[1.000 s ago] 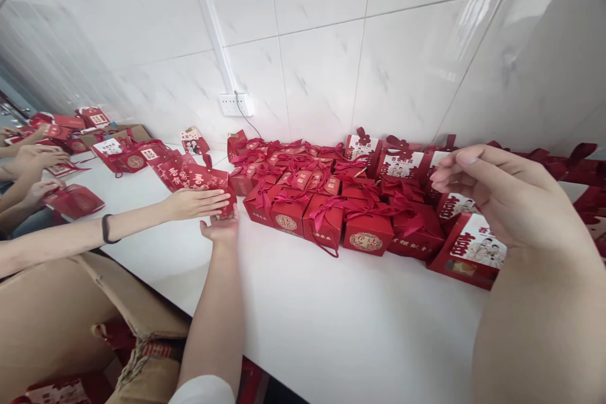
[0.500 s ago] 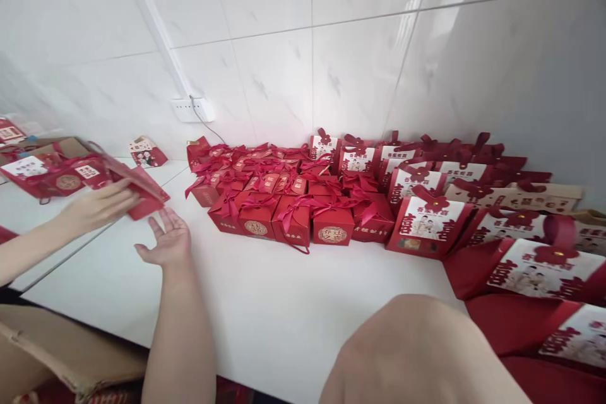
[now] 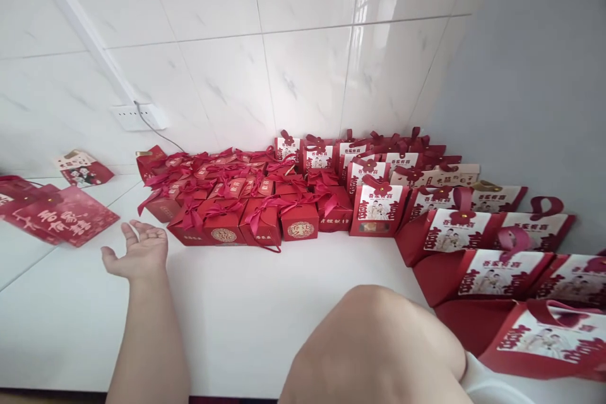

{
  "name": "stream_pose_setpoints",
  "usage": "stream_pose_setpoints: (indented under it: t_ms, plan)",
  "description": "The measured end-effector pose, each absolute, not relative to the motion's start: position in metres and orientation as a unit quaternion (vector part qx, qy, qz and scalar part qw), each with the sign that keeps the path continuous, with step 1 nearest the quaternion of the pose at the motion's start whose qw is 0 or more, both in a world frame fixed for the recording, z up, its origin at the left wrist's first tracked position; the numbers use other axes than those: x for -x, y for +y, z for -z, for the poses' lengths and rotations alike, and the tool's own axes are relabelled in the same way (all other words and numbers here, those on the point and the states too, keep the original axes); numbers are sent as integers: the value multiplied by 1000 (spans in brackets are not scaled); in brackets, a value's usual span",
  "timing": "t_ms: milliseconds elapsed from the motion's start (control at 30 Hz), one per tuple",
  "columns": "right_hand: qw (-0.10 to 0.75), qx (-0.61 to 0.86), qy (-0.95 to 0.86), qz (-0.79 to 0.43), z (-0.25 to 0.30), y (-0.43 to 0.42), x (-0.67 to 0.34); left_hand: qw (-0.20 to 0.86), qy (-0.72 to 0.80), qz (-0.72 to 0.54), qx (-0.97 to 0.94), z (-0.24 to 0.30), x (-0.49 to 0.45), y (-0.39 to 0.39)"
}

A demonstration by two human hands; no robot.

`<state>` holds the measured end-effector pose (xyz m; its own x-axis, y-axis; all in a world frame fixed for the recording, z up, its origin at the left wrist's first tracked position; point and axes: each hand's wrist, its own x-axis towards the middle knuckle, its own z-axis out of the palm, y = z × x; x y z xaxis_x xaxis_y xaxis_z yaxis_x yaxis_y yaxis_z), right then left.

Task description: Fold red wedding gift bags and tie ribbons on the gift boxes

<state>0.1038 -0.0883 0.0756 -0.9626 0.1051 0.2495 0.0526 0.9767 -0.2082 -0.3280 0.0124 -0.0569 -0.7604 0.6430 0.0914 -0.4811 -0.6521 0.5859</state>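
Observation:
My left hand (image 3: 139,251) rests palm up at the left of the white table, fingers loosely apart and holding nothing. Just left of its fingertips are flat red paper gift bags (image 3: 78,218) with pale printed characters. A small gap seems to lie between hand and bags. Right of the hand stand rows of small red gift boxes (image 3: 300,227) tied with ribbon bows. My right hand is outside the picture. A bare bent limb (image 3: 374,347), with white cloth at its edge, fills the bottom middle; whether it is a knee or an arm, I cannot tell.
Red gift bags with white photo labels (image 3: 379,207) and ribbon loops stand in rows along the right. A small red-and-cream box (image 3: 85,169) sits against the tiled wall. A socket strip (image 3: 137,117) with a cable is fixed above the table (image 3: 227,315).
The view has swung right, so things appear further left. Another person's hand holding red packaging has gone from the picture, as has the cardboard box. My left hand stays open, palm up.

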Motion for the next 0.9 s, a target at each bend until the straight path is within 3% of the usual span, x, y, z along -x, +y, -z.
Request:
stream_pose_setpoints:
  t_ms: [100,167,300,333,400,500,767,900]
  plan:
    - [176,22,-961,-213,-102,-74,-141,295,305,-893,-151,55,318,19]
    - [219,51,-949,-221,-111,-57,-163,276,336,-886,-158,50,313,22]
    - [336,470,-804,-141,-94,0,-201,204,417,-865,-192,33,306,22]
    - [324,558,-756,-110,-85,16,-209,176,433,-861,-202,29,304,22]
    - [208,665,-711,-99,-68,43,-223,126,462,-851,-216,24,301,21]
    - [141,692,-697,-126,-50,67,-237,94,515,-824,-219,26,296,25]
    - [68,659,-732,-159,-62,55,-234,80,602,-774,-182,44,289,36]
    - [100,668,-718,-171,-72,33,-236,56,609,-766,-195,45,288,38]
